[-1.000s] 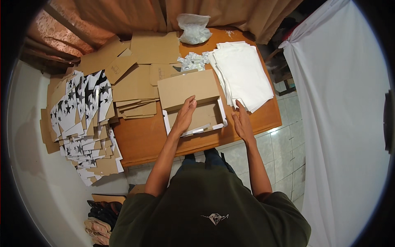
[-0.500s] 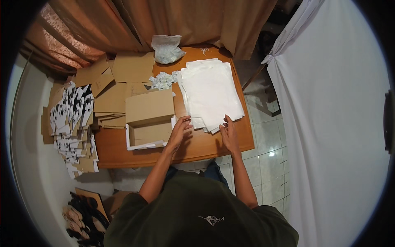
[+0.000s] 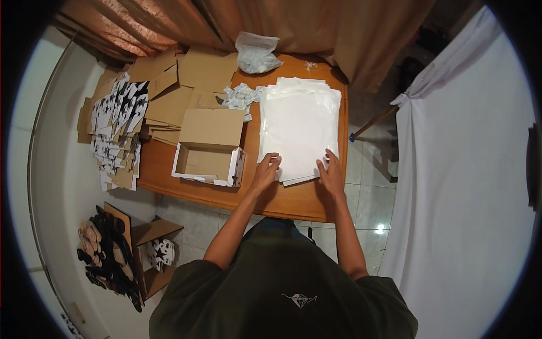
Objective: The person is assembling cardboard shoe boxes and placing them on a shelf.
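A stack of large, thin white sheets [image 3: 302, 127] with a slight sheen lies on the right part of the wooden table, its edges a little uneven. At the stack's near left corner is my left hand [image 3: 266, 170], fingers bent, apart and against the edge. My right hand [image 3: 331, 171] is at the near right corner with thumb and fingers apart. Neither hand grips anything. Left of them stands a brown cardboard box [image 3: 212, 165] with white outer sides, its lid [image 3: 212, 127] raised and its inside bare.
Small white packets [image 3: 243, 97] lie behind the box, near a clear bag [image 3: 257, 55] of similar pieces. Flattened cardboard [image 3: 208, 68] and star-patterned boxes [image 3: 119, 107] pile up at left. Shoes [image 3: 107, 248] sit below left. A white cloth [image 3: 451, 169] hangs at right.
The stack's near edge looks straighter, with the sheets more closely lined up. Both hands remain beside its near corners, fingers still apart. The whole view has shifted.
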`<state>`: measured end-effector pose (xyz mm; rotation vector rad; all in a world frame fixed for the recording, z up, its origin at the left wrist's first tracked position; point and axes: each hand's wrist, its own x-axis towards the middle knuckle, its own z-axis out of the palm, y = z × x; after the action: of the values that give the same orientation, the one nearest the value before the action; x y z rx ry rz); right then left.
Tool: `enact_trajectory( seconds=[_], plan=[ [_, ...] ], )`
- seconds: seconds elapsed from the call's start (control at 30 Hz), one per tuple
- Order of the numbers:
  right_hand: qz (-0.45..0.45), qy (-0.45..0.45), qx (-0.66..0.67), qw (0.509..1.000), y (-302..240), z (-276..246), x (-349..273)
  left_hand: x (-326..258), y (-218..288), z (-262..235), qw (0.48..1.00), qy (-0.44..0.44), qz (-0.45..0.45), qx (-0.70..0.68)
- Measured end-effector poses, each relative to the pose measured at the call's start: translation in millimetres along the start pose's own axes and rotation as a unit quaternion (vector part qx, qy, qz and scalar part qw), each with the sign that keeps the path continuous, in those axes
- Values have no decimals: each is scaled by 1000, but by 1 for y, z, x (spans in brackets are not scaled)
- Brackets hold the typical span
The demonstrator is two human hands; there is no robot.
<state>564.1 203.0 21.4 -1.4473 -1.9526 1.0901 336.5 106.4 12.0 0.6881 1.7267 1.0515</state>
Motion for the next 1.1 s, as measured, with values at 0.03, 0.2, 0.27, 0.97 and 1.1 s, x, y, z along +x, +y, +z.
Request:
enact_trajectory(
  seconds=[0.03, 0.2, 0.27, 0.97, 1.1],
  plan=[
    [-2, -9, 2, 1000, 2, 0, 12, 12, -1, 1, 999, 13, 40, 31],
    [-3, -16, -60, 998, 13, 4, 68, 62, 9, 8, 978, 91, 88, 165],
    [-16, -10, -102, 995, 12, 9, 83, 77, 9, 14, 963, 118, 77, 230],
    [99, 53, -7, 994, 49, 33, 125, 106, 27, 11, 899, 288, 191, 269],
    [77, 90, 73, 990, 43, 13, 133, 102, 53, 19, 967, 235, 52, 82]
  ],
)
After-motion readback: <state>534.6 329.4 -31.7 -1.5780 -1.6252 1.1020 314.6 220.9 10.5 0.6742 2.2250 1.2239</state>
